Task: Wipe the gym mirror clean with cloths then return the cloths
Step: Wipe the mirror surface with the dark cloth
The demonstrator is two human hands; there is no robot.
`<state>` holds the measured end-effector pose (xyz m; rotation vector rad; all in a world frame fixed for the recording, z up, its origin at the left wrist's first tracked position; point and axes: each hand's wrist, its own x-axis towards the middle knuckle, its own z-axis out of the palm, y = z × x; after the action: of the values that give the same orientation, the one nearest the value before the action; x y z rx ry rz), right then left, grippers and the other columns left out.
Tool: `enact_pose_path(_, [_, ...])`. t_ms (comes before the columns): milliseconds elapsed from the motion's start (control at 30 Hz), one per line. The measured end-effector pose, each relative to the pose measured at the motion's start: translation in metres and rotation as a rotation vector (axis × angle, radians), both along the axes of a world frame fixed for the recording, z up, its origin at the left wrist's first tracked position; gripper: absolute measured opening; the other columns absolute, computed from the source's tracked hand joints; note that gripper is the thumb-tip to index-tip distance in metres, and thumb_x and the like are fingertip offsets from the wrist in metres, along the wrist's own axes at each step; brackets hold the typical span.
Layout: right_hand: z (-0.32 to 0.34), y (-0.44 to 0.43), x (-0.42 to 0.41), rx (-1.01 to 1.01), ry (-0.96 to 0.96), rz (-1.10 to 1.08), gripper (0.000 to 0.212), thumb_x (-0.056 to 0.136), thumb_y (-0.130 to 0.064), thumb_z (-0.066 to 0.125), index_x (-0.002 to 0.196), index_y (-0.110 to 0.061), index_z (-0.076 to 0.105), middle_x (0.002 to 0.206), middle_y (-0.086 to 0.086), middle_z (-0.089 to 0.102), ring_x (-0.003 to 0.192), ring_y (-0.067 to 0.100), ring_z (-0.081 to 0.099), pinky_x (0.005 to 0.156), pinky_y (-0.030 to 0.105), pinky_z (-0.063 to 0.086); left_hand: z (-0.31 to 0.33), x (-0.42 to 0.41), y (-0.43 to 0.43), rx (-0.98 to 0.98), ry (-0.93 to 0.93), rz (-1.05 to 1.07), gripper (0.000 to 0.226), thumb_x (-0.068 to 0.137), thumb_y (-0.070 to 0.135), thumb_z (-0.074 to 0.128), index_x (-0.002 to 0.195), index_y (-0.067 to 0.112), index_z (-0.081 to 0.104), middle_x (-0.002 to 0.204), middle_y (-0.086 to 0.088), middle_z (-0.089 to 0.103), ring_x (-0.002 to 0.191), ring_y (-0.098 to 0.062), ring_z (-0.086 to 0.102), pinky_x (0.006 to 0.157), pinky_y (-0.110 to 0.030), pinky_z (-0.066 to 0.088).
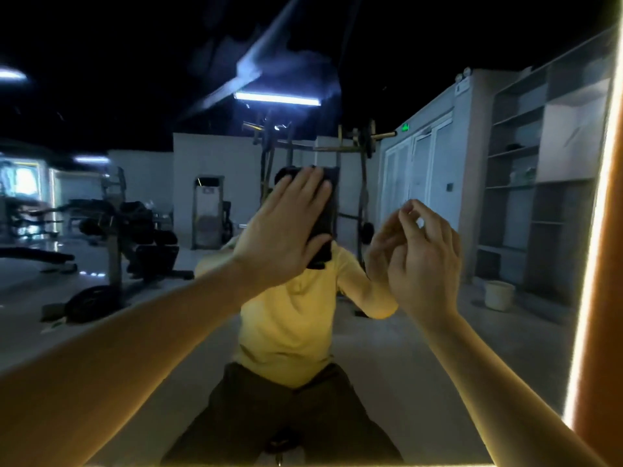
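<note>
- Mirror (421,348) fills nearly the whole view; person stands close, both arms raised to it.
- L hand (283,230): flat, fingers straight and together, thumb out; palm presses the cloth (325,217) onto the glass.
- Cloth: dark, hangs as a narrow upright strip under the L fingers, centre of the mirror at about head height. It covers the head in the reflection, and its lower end shows below the thumb.
- R hand (426,261): narrow, fingers curled, thumb tip to index tip in a small ring. Tips are at the glass, meeting their own reflection just left of them. It is right of the cloth and apart from it.
- Can't tell if anything tiny is pinched in the R hand.
- Lit strip (588,281) runs down the mirror's right edge, w/ an orange wall (605,298) beyond; a glow also runs along the near bottom edge.
- In the reflection, centre: yellow shirt (290,315) and dark trousers, w/ a rack (350,153) far behind.
- Left: benches and weights (141,230), and a plate (91,301) on the floor.
- Right: white doors (418,170), green sign (405,126) above them, shelves (515,183), pale bucket (499,294) on the floor.
- Top: tube light (276,98) on a dark ceiling.
</note>
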<state>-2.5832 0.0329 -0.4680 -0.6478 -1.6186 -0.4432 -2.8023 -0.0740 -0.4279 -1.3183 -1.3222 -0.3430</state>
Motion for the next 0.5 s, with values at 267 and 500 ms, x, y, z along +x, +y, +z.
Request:
enact_pose_path(267, [0.082, 0.015, -0.023, -0.064, 0.060, -0.147, 0.066, 0.101, -0.028, 0.029, 0.163, -0.006, 0.025, 0.172, 0.013, 0.018, 0.157, 0.029, 0.020, 0.126, 0.052, 0.024, 0.110, -0.050, -0.050, 0.359, -0.424, 0.118, 0.081, 0.109, 0.056, 0.012, 0.164, -0.003, 0.005, 0.172, -0.028, 0.004, 0.161, -0.040, 0.003, 0.131, -0.053, 0.008])
enact_pose_path(500, [0.092, 0.023, -0.006, -0.032, 0.012, -0.162, 0.059, 0.100, -0.023, 0.031, 0.154, -0.005, 0.044, 0.164, 0.012, 0.036, 0.149, 0.030, 0.033, 0.116, 0.050, 0.034, 0.125, 0.079, 0.054, 0.120, -0.066, -0.012, 0.075, 0.110, 0.049, 0.012, 0.165, 0.000, -0.001, 0.173, -0.024, -0.005, 0.162, -0.036, -0.007, 0.132, -0.049, 0.001])
